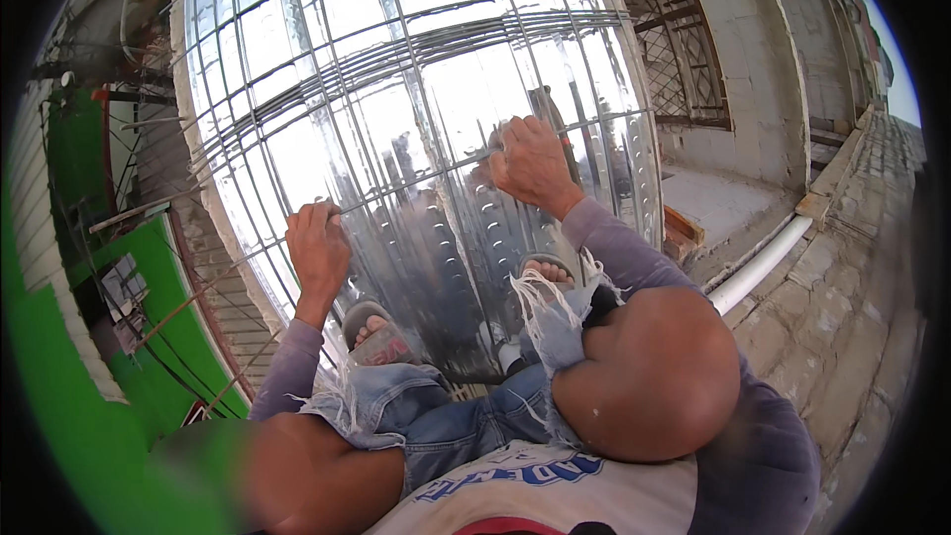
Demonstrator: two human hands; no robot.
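Note:
Shiny corrugated metal decking (pixel 416 248) spreads in front of me, with a grid of thin steel rods over it. One crosswise steel rod (pixel 416 178) runs between my hands, slanting up to the right. My left hand (pixel 319 256) is closed on its left part, fingers curled over the top. Farther right, my right hand (pixel 535 160) is closed round the same rod, knuckles up. Just beyond the right hand, a dark tool-like thing with a red part (pixel 567 146) lies on the decking, partly hidden. My sandalled feet rest on the decking between my arms.
A thick bundle of crosswise rods (pixel 416 45) lies farther out on the grid. Right of the decking are a concrete ledge (pixel 718 208), a white pipe (pixel 763 266) and a block wall (pixel 842 287). Rod ends (pixel 144 213) stick out on the left, above a drop beside a green wall.

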